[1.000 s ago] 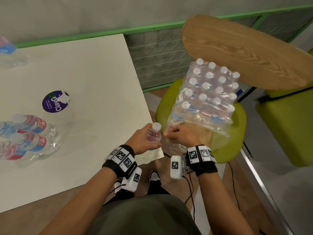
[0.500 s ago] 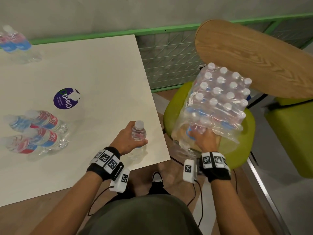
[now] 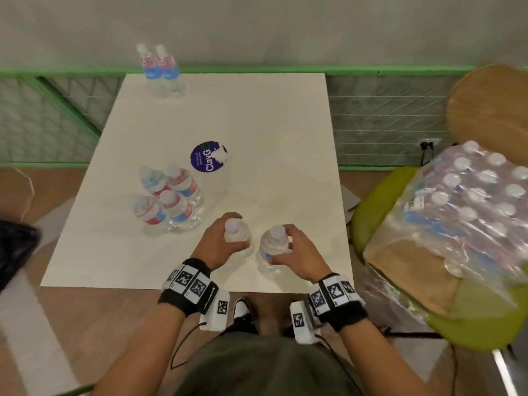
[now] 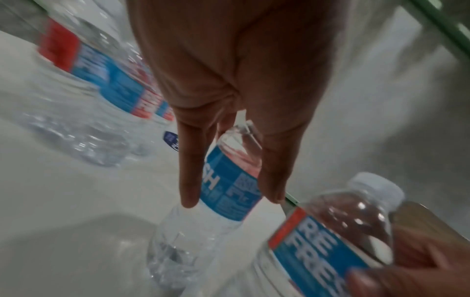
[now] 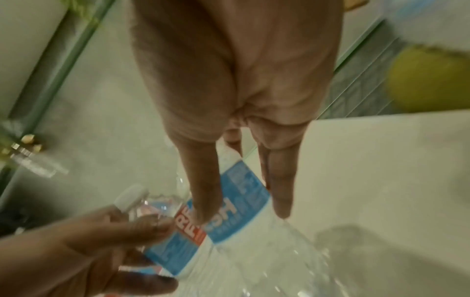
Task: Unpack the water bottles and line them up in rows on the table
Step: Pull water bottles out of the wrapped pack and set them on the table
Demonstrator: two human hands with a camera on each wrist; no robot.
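My left hand (image 3: 233,242) grips a clear water bottle (image 3: 237,234) with a white cap and a blue and red label, upright over the front of the white table (image 3: 271,124). Beside it my right hand (image 3: 287,250) grips a second bottle (image 3: 271,247), slightly tilted. In the left wrist view my fingers (image 4: 188,180) wrap the left bottle (image 4: 229,191), with the right bottle (image 4: 330,237) close by. In the right wrist view my fingers (image 5: 203,191) hold the right bottle (image 5: 241,193). The shrink-wrapped pack (image 3: 471,207) lies on a green chair (image 3: 368,212) at the right.
Several bottles (image 3: 168,201) stand grouped at the table's left. Two more bottles (image 3: 158,67) stand at its far edge. A purple sticker (image 3: 208,157) marks the middle. A wooden chair back (image 3: 488,110) rises behind the pack. A green-framed barrier (image 3: 385,121) runs behind the table.
My right hand left the pack and now holds a bottle over the table. My left hand carried its bottle further onto the table. My head turned left to face the table.
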